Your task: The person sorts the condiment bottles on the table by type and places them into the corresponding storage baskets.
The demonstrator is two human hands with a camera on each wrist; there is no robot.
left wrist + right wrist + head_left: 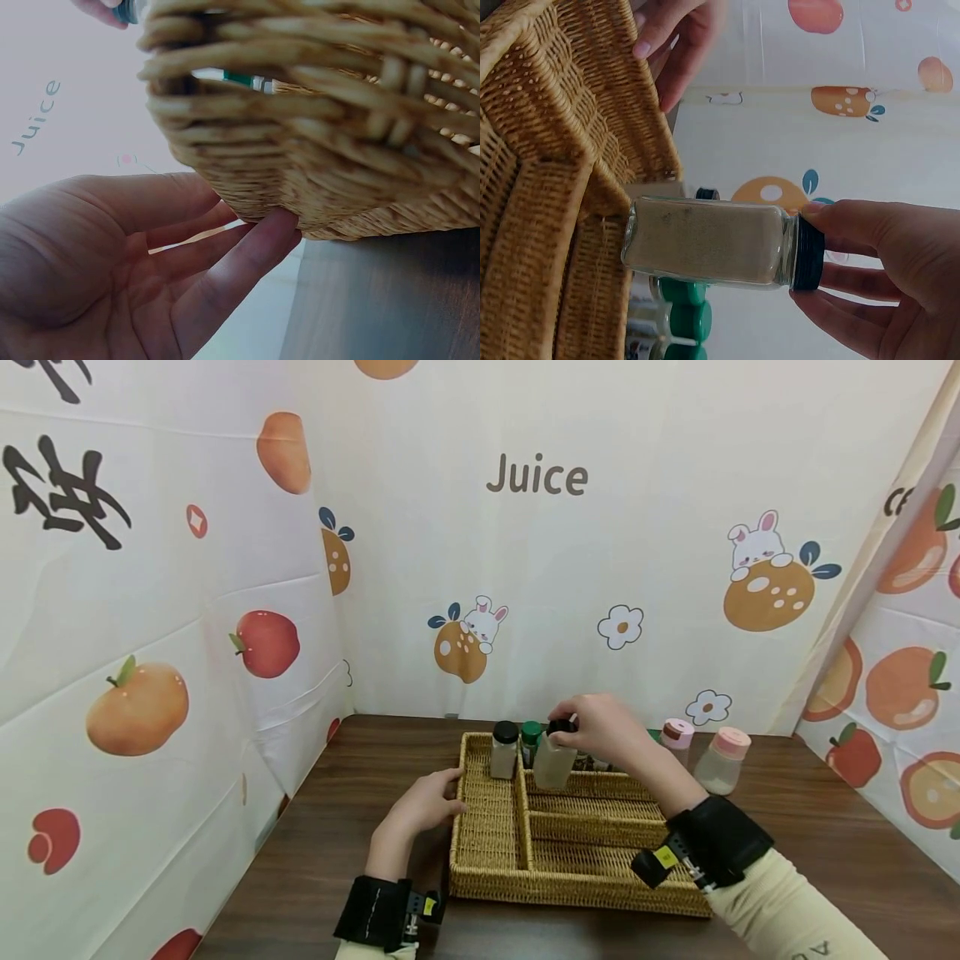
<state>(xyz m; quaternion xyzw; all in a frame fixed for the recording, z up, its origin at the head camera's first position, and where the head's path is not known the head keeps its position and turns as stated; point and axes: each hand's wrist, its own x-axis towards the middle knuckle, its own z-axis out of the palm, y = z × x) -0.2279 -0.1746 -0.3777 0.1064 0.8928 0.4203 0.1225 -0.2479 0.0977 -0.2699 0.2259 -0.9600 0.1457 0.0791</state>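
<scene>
My right hand (600, 727) pinches a square glass spice jar (712, 241) by its black lid (808, 253). Pale powder fills the jar, which hangs upright over the back compartment of a divided wicker basket (487, 883). Against the basket's left side rests my left hand (420, 806), its fingers fairly straight and touching the woven wall in the left wrist view. Another black-lidded jar (505, 756) stands at the back of the left compartment. Behind the held jar, green-capped jars (690, 319) show in the right wrist view, partly hidden.
Two pink-capped jars (723, 762) (677, 737) stand on the brown table (360, 793) to the right, behind my right forearm. Printed cloth (547, 560) hangs behind and along both sides. Low wicker dividers (522, 827) split the basket.
</scene>
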